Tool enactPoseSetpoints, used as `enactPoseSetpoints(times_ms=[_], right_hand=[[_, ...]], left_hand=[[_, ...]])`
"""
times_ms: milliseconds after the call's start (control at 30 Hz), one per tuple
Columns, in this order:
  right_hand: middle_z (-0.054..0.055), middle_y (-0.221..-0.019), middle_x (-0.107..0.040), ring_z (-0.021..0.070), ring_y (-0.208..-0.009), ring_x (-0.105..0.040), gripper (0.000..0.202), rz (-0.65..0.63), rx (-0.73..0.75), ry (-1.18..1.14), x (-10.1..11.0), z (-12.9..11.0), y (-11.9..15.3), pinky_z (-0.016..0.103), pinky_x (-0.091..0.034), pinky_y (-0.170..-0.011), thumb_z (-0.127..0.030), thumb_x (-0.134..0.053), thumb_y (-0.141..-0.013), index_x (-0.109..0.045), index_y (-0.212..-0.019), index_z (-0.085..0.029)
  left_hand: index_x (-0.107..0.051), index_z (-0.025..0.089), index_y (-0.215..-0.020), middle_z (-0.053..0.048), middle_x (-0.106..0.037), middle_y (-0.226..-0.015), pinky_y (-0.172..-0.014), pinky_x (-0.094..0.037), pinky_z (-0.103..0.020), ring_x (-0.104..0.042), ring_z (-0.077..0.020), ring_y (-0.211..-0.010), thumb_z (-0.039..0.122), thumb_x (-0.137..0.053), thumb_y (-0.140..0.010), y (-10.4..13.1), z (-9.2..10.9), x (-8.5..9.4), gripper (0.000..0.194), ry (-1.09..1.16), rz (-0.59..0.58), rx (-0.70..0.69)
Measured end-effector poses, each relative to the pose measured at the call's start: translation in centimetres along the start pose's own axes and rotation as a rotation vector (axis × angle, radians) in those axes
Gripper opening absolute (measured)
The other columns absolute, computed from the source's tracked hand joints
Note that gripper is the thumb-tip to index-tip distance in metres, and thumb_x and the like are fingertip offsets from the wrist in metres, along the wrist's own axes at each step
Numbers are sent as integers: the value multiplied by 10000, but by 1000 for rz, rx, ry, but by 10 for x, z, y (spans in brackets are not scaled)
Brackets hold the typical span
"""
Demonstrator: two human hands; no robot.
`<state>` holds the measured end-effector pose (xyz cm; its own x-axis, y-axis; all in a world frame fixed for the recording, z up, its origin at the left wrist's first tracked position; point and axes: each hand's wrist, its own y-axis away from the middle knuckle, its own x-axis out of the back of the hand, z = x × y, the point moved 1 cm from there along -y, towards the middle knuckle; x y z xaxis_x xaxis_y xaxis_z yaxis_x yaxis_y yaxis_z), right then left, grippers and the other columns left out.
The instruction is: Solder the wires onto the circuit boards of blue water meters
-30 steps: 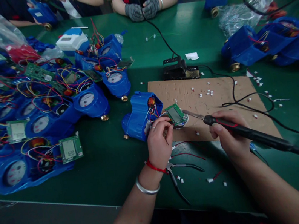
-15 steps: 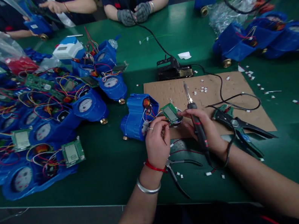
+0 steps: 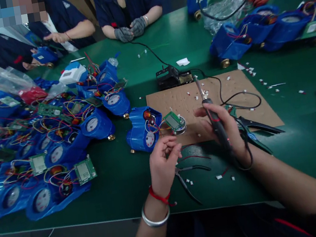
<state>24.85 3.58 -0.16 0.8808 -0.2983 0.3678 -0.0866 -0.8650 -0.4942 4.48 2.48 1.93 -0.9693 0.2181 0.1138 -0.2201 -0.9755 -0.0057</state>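
Note:
My right hand is wrapped round a soldering iron, its metal tip pointing up and away over the cardboard. My left hand is raised just in front of a green circuit board with a small screen, apart from it. Its fingers are curled in towards the thumb; anything between them is too small to make out. The board leans on a round metal-rimmed piece, and wires run from it to a blue water meter lying at its left. Pliers lie between my forearms.
Under the board is a cardboard sheet with small white connectors. Behind it stands a soldering iron stand. Wire strippers lie by my right hand. Many wired blue meters crowd the left. A co-worker's gloved hands rest across the table.
My left hand has let go of the circuit board and drawn back towards me. My right hand has moved right, away from the board, with the soldering iron. The view has shifted.

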Motion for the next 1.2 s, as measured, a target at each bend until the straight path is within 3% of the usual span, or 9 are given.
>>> enactPoseSetpoints(times_ms=[133,200,333,433,533,667,833,933,1200], right_hand=[[64,-1015,-651,238,-886,-644,454,117,-119,61,42,-2,1,444,-524,-822,-307,-538,-885,-437,-1327,-314],[73,-1027,-654,254,-915,-639,410,92,-155,151,60,2,8,450,-512,-833,-336,-550,-877,-503,-1283,-299],[71,-1028,-666,270,-955,-636,375,-7,-244,307,82,18,25,429,-511,-808,-352,-579,-851,-532,-1214,-272],[64,-972,-672,259,-883,-649,317,-34,-274,379,86,30,32,383,-513,-730,-358,-614,-816,-538,-1105,-254],[50,-927,-665,238,-824,-643,211,-61,-252,411,85,38,32,349,-492,-693,-350,-611,-813,-554,-988,-248],[40,-943,-657,223,-838,-629,154,-85,-219,385,84,44,27,337,-475,-719,-325,-591,-829,-563,-958,-244],[43,-952,-653,224,-852,-620,142,-94,-219,380,85,46,27,338,-467,-724,-321,-592,-831,-572,-945,-239],[44,-959,-656,228,-861,-620,146,-101,-238,383,85,45,27,346,-466,-732,-324,-594,-831,-575,-949,-241],[49,-963,-659,240,-867,-620,180,-94,-216,355,84,47,26,370,-474,-755,-343,-604,-821,-586,-964,-236]], left_hand=[[-520,185,-1089,-87,-590,-1143,-946,-477,-347,-599,-183,-1058,216,-479,-906,-2,4,-3,189,212,-50,-99],[-545,174,-1075,-93,-608,-1125,-923,-489,-352,-614,-184,-1031,239,-380,-948,-2,4,-4,217,169,-49,-94],[-569,176,-1104,-47,-653,-881,-682,-523,-261,-660,-133,-748,292,-362,-958,-5,-2,-5,279,-66,13,-23],[-502,191,-1179,1,-628,-752,-557,-480,-229,-597,-90,-549,304,-414,-939,-9,-9,-4,279,-216,108,6],[-464,206,-1084,42,-570,-634,-448,-392,-207,-506,-74,-447,303,-433,-929,-11,-14,-4,185,-310,174,29],[-478,219,-957,45,-534,-579,-458,-367,-193,-522,-85,-504,301,-430,-930,-11,-16,-5,98,-366,207,14],[-541,203,-898,6,-635,-746,-440,-364,-195,-495,-64,-473,294,-499,-896,-10,-16,-7,100,-319,234,-7],[-570,198,-873,40,-568,-587,-431,-367,-197,-478,-68,-428,304,-544,-872,-9,-15,-9,109,-274,226,41],[-581,171,-893,11,-612,-652,-504,-445,-194,-598,-102,-573,279,-578,-848,-11,-14,-10,117,-139,218,89]])
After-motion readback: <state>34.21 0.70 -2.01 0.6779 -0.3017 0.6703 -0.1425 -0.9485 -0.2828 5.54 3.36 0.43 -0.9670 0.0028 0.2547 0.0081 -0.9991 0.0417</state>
